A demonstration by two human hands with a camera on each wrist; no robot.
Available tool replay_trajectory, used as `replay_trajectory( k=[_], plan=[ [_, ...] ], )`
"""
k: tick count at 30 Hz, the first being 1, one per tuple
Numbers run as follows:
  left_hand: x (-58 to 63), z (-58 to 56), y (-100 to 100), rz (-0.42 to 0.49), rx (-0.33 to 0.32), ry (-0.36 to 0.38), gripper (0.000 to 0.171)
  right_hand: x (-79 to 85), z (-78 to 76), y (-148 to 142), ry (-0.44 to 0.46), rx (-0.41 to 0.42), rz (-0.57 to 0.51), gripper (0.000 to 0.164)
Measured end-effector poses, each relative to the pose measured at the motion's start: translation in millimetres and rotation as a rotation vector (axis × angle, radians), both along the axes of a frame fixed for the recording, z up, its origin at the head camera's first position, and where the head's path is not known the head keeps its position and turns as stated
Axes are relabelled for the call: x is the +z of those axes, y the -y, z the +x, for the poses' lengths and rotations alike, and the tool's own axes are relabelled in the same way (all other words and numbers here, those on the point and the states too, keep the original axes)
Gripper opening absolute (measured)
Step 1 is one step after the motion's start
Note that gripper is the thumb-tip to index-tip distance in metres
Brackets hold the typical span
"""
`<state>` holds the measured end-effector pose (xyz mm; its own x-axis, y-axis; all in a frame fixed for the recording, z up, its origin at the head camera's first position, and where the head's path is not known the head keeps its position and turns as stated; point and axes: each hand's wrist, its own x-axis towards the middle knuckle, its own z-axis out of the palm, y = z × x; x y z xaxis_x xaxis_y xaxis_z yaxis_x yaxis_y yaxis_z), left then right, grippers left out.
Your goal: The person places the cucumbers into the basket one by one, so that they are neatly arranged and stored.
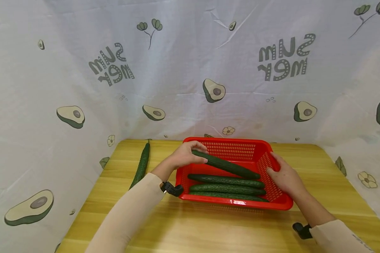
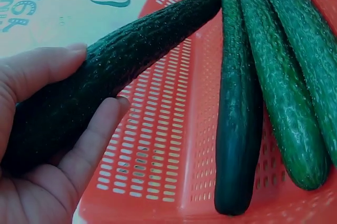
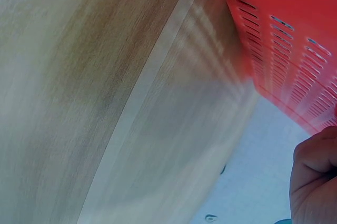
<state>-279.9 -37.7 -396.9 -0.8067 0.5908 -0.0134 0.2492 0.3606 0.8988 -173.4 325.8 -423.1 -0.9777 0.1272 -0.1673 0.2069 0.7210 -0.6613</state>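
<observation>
My left hand (image 1: 190, 154) holds a dark green cucumber (image 1: 229, 166) by its left end, above the red plastic basket (image 1: 228, 141). In the left wrist view, the thumb and fingers are wrapped round this cucumber (image 2: 142, 42), which slants up to the right. Three more cucumbers (image 1: 226, 180) lie side by side along the near side of the basket. At the basket's right end, my right hand (image 1: 286, 177) grips the rim, with the thumb on the inner side. Only part of the right hand (image 3: 316, 176) shows in the right wrist view, beside the slotted basket wall.
Another cucumber (image 1: 141, 167) lies on the wooden table (image 1: 190, 228) left of the basket, partly hidden by the left sleeve. A white cloth (image 1: 177, 70) printed with avocados surrounds the table at the back and sides. Black straps with devices sit on both wrists.
</observation>
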Motion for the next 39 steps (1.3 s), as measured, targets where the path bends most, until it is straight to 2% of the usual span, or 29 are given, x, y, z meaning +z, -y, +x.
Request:
replay_trajectory(
  k=[5, 13, 18, 22, 28, 35, 39],
  plan=[
    [-3.1, -2.4, -6, -0.005, -0.02, 0.002, 0.039, 1.1, 0.4, 1, 0.008, -0.001, -0.006, 0.073],
    [-2.4, -1.0, -4, -0.148, -0.064, -0.032, 0.033, 2.4, 1.1, 0, 0.005, -0.003, -0.008, 0.073],
    [-1.5, -2.2, -4, -0.153, -0.074, -0.004, 0.033, 1.7, 1.1, 1, 0.004, 0.002, -0.011, 0.073],
    [-0.6, -4.9, -7, -0.198, -0.099, -0.035, 0.042, 1.6, 1.1, 2, 0.002, 0.002, -0.014, 0.073],
    [2.7, -5.1, -11, -0.304, -0.1, -0.092, 0.05, 2.0, 0.8, 2, -0.004, 0.0, -0.004, 0.073],
    [2.5, -2.9, -13, -0.484, -0.139, -0.209, 0.054, 2.1, 0.1, 2, 0.009, -0.001, -0.001, 0.073],
    [1.0, -2.2, -15, -0.509, -0.144, -0.216, 0.056, 1.3, 0.6, 1, 0.012, -0.007, 0.001, 0.073]
  ],
)
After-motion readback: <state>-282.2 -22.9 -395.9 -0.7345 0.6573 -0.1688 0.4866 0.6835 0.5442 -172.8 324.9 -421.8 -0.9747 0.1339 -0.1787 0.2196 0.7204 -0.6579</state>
